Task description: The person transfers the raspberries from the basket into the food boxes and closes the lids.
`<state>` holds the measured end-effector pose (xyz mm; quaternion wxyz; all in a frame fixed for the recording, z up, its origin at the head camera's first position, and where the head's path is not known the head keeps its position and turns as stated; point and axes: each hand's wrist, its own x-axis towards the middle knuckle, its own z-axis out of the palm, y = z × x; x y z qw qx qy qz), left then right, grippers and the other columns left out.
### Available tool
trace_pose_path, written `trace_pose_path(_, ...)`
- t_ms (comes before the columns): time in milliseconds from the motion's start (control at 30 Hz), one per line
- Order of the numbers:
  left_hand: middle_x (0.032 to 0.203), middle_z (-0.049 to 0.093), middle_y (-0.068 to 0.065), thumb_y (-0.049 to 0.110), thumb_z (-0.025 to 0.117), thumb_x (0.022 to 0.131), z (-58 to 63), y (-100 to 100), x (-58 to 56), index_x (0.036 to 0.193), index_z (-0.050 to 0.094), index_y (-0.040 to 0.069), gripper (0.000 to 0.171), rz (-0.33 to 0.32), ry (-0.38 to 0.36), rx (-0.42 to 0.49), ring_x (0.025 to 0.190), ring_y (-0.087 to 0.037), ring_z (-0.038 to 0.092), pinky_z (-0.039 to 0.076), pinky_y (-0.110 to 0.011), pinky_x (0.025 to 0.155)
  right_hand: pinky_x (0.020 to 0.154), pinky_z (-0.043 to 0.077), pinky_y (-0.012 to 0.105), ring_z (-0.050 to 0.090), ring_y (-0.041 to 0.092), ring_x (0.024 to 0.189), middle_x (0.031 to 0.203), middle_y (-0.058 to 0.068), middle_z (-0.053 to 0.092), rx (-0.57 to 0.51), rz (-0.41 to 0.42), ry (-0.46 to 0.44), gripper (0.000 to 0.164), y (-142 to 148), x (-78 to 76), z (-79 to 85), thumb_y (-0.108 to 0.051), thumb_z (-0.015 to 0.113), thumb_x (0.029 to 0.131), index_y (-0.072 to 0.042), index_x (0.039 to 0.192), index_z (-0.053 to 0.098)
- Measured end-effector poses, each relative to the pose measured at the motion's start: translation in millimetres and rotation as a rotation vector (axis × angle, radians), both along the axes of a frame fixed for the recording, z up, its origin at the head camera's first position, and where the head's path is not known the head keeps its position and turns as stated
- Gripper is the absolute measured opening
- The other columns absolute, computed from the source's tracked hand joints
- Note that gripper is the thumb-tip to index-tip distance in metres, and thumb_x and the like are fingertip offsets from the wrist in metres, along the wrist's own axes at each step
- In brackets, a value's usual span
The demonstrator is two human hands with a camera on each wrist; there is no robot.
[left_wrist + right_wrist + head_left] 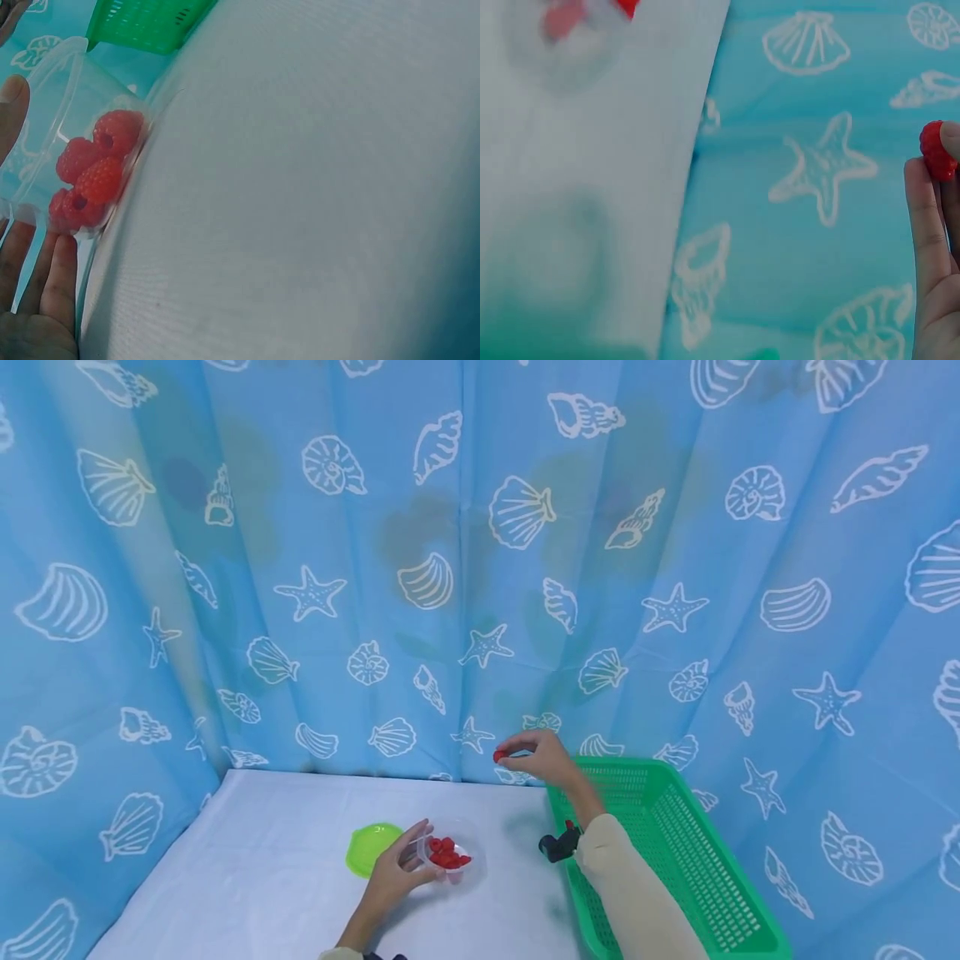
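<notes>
My left hand [393, 877] grips a clear plastic tub [471, 847] by its side, thumb and fingers on opposite walls. Several red raspberries [447, 853] lie in the tub, and the left wrist view shows these raspberries [100, 180] gathered at its bottom. Raised above the table's back edge, my right hand [542, 758] pinches a single raspberry [499, 756] between thumb and fingertips. In the right wrist view that raspberry [935, 150] sits at the right edge, in front of the curtain.
A lime-green lid [369, 850] lies on the white tablecloth [285, 852] just left of the tub. On the right stands a green perforated basket [697, 860], with my right forearm reaching over it. Behind the table hangs a blue curtain [465, 568] printed with seashells.
</notes>
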<state>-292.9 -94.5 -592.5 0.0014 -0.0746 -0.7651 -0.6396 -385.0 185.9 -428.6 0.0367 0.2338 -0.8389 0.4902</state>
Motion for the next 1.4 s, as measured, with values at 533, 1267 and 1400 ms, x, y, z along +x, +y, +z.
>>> trace_pose_path(533,0.142,0.053,-0.007,0.037,0.087,0.072,-1.6,3,-0.9,0.147,0.045,0.019,0.088,0.009,0.005,0.008,0.131,-0.033,0.047,0.044,-0.043,0.102,0.082,0.057,0.031,0.066,0.021,0.1,0.101,-0.007,0.069,-0.042,-0.029,-0.07,0.02,-62,37.8,-49.1,-0.021,0.08,0.082,-0.023,0.102,0.075)
trace_pose_path(1267,0.143,0.051,-0.006,0.039,0.087,0.07,1.6,3,2.3,0.147,0.044,0.019,0.09,0.007,0.022,0.002,0.132,-0.033,0.047,0.043,-0.043,0.103,0.082,0.057,0.029,0.068,0.023,0.097,0.1,-0.004,0.068,-0.128,-0.078,-0.064,0.02,-81,70.3,-104.3,-0.014,0.079,0.082,-0.013,0.102,0.076)
trace_pose_path(1400,0.144,0.05,-0.007,0.038,0.087,0.071,1.5,1,1.5,0.148,0.044,0.019,0.09,-0.002,0.023,0.007,0.131,-0.034,0.047,0.044,-0.04,0.102,0.083,0.057,0.029,0.067,0.024,0.099,0.1,-0.004,0.067,-0.148,-0.078,-0.055,0.022,-81,73.2,-111.2,-0.012,0.079,0.081,-0.012,0.103,0.076)
